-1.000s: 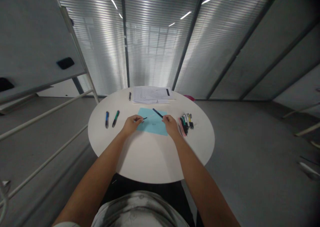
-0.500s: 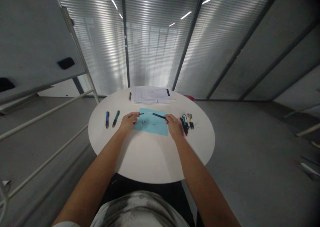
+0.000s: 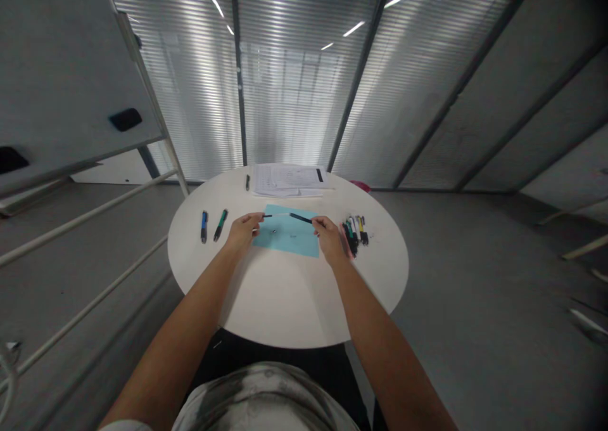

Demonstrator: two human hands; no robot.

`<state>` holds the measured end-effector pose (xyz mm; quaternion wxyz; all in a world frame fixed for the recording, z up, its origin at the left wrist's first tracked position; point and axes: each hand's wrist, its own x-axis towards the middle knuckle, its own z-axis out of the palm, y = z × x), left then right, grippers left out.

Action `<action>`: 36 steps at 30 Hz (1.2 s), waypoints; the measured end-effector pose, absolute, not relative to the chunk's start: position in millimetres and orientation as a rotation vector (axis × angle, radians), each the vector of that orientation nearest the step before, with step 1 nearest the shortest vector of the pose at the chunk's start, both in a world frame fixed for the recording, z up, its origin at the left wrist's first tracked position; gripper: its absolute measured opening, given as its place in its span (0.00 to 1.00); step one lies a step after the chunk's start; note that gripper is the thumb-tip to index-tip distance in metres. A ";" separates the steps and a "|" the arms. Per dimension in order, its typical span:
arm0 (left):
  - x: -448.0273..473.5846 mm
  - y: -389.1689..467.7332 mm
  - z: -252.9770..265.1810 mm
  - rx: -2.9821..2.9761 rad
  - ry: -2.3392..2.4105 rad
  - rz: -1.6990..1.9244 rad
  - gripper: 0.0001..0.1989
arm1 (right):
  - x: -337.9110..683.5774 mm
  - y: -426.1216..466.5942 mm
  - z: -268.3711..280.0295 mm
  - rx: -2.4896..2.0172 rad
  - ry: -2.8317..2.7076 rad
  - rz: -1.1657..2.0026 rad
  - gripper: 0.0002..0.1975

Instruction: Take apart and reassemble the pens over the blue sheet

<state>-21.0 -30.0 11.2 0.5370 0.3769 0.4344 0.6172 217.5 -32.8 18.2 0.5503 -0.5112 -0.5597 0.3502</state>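
Above a light-blue sheet (image 3: 289, 244), my left hand (image 3: 243, 229) pinches a thin pen refill (image 3: 278, 215), dark near my fingers and pale toward its right end. My right hand (image 3: 327, 233) grips a black pen barrel (image 3: 301, 218), which slants up to the left. The refill's pale end reaches the barrel's left tip; whether it sits inside I cannot tell. A small dark-and-silver piece (image 3: 274, 231) lies on the sheet under my left hand, and a tiny dark piece or mark (image 3: 293, 236) is right of it.
On the round white table (image 3: 289, 304), a blue pen (image 3: 204, 227) and a green pen (image 3: 220, 225) lie left. Several pens and parts (image 3: 355, 231) are heaped right. Papers (image 3: 287, 180) and a small dark pen (image 3: 247, 182) lie at the back. A whiteboard (image 3: 71, 57) stands left.
The refill and the barrel tip have come closer into line. Both hands have hardly moved, and the things on the table lie where they were.
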 end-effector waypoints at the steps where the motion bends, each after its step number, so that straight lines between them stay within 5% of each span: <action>1: -21.3 -29.7 11.2 0.885 1.034 1.476 0.18 | 218.0 -33.7 19.5 -1.203 -1.317 0.845 0.16; 36: -19.4 -29.9 11.8 0.911 1.065 1.465 0.11 | 220.1 -32.6 16.1 -1.146 -1.352 0.792 0.12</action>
